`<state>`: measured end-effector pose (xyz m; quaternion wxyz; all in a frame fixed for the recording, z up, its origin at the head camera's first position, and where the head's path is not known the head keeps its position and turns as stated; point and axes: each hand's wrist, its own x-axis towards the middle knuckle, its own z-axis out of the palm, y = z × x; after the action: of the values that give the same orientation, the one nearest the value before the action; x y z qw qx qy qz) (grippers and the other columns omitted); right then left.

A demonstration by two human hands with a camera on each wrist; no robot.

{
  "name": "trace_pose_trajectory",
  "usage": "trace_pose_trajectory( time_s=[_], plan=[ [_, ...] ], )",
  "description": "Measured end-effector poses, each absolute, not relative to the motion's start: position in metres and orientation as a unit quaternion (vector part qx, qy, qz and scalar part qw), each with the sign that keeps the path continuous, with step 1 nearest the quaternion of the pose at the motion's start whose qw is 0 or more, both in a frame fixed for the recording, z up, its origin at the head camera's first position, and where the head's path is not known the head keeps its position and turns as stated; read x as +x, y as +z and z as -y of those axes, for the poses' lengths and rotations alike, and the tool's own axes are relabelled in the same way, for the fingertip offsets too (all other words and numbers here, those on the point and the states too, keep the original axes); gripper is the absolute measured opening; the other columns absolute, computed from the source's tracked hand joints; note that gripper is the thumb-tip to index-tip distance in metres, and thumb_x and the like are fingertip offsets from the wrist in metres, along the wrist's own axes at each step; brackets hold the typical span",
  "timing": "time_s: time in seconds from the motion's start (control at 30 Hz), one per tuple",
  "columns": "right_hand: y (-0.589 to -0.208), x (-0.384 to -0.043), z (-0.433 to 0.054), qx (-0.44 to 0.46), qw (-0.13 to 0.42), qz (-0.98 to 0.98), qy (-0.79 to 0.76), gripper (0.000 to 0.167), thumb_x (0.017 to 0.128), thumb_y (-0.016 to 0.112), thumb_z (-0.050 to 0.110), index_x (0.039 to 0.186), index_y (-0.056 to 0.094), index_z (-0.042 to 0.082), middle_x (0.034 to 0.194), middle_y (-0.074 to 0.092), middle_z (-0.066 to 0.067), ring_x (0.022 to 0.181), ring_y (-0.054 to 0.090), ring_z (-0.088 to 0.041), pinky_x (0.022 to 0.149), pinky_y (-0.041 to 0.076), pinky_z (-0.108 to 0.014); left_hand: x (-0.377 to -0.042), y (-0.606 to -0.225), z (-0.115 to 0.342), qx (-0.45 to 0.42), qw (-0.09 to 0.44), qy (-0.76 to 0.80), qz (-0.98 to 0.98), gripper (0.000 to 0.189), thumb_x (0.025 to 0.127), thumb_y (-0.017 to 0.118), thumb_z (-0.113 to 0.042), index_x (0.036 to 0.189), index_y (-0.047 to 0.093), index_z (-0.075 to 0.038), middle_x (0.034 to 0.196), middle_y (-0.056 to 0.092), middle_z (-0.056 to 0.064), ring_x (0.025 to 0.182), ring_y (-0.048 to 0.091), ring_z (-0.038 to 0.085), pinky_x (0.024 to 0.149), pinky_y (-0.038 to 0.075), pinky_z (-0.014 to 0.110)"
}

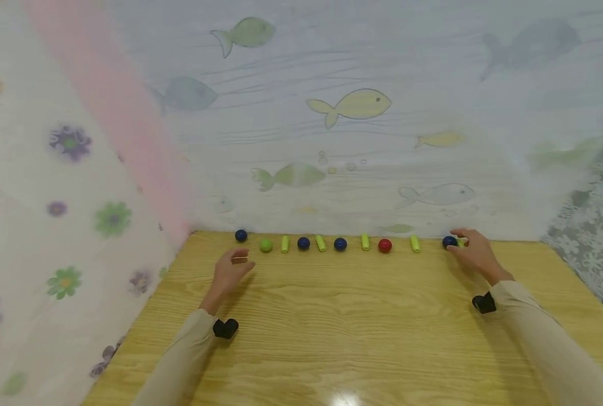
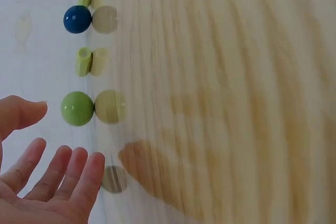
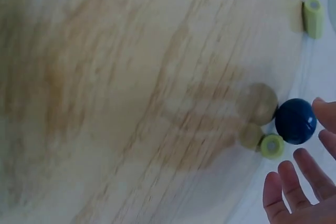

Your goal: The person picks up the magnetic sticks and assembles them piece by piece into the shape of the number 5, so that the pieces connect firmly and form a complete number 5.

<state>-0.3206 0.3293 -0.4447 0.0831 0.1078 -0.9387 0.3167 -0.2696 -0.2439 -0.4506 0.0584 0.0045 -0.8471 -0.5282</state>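
Observation:
On the wooden table, my right hand is at a glossy blue ball, thumb and index finger spread around it. In the right wrist view the thumb tip is right at the edge of that blue ball, and the other fingers extend loosely. A yellow-green tube stands against the ball. My left hand hovers near the left end of the row, its fingers relaxed and holding nothing. Closest to it are a green ball and another blue ball, mostly hidden by the fingers in the left wrist view.
Between the hands, a row along the table's back edge includes a yellow-green tube, a blue ball and a red ball. Behind rises a pale fish-patterned curtain; flowered fabric borders the left side.

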Motion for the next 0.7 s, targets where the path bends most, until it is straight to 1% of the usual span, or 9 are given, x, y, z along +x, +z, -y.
trace_pose_trajectory(
  time_s=[0.1, 0.23, 0.37, 0.47, 0.53, 0.7],
  plan=[
    [-0.448, -0.326, -0.329, 0.105, 0.081, 0.94, 0.315, 0.044, 0.092, 0.059, 0.008, 0.127, 0.047, -0.017, 0.124, 0.041, -0.04, 0.101, 0.045, -0.052, 0.081, 0.041, -0.061, -0.277, -0.453, 0.235, 0.004, 0.058, -0.539, 0.84, 0.043, 0.089, 0.067, -0.01, 0.127, 0.053, 0.003, 0.125, 0.054, 0.022, 0.114, 0.053, 0.034, 0.091, 0.048, 0.043],
    [-0.451, -0.332, -0.328, 0.116, 0.108, 0.94, 0.302, 0.038, 0.088, 0.06, 0.002, 0.12, 0.052, -0.018, 0.118, 0.046, -0.04, 0.099, 0.047, -0.052, 0.081, 0.041, -0.061, -0.284, -0.453, 0.222, 0.001, 0.063, -0.536, 0.842, 0.039, 0.088, 0.067, -0.009, 0.123, 0.056, 0.005, 0.119, 0.057, 0.023, 0.11, 0.056, 0.035, 0.088, 0.049, 0.042],
    [-0.454, -0.337, -0.326, 0.123, 0.137, 0.943, 0.278, 0.036, 0.084, 0.066, 0.002, 0.113, 0.057, -0.017, 0.114, 0.051, -0.039, 0.105, 0.046, -0.053, 0.087, 0.037, -0.063, -0.29, -0.454, 0.209, 0.003, 0.062, -0.535, 0.843, 0.036, 0.088, 0.067, -0.009, 0.119, 0.058, 0.006, 0.118, 0.058, 0.022, 0.108, 0.057, 0.035, 0.087, 0.05, 0.042],
    [-0.455, -0.338, -0.323, 0.12, 0.148, 0.942, 0.276, 0.036, 0.082, 0.069, 0.002, 0.111, 0.059, -0.016, 0.112, 0.053, -0.038, 0.108, 0.045, -0.053, 0.09, 0.035, -0.064, -0.294, -0.455, 0.201, 0.007, 0.059, -0.531, 0.845, 0.036, 0.088, 0.067, -0.009, 0.12, 0.058, 0.005, 0.118, 0.058, 0.022, 0.107, 0.057, 0.034, 0.087, 0.05, 0.042],
    [-0.454, -0.337, -0.32, 0.117, 0.151, 0.939, 0.285, 0.036, 0.083, 0.068, 0.002, 0.112, 0.058, -0.016, 0.112, 0.053, -0.038, 0.106, 0.046, -0.052, 0.087, 0.037, -0.063, -0.297, -0.455, 0.196, 0.007, 0.059, -0.527, 0.848, 0.036, 0.088, 0.066, -0.01, 0.12, 0.058, 0.005, 0.119, 0.058, 0.023, 0.107, 0.057, 0.034, 0.087, 0.05, 0.042],
    [-0.449, -0.329, -0.312, 0.124, 0.166, 0.929, 0.307, 0.035, 0.085, 0.069, 0.004, 0.113, 0.058, -0.014, 0.108, 0.056, -0.034, 0.089, 0.054, -0.044, 0.072, 0.044, -0.055, -0.303, -0.457, 0.187, 0.0, 0.07, -0.53, 0.845, 0.036, 0.088, 0.065, -0.007, 0.12, 0.059, 0.006, 0.117, 0.059, 0.022, 0.104, 0.059, 0.033, 0.087, 0.049, 0.042]
  ],
)
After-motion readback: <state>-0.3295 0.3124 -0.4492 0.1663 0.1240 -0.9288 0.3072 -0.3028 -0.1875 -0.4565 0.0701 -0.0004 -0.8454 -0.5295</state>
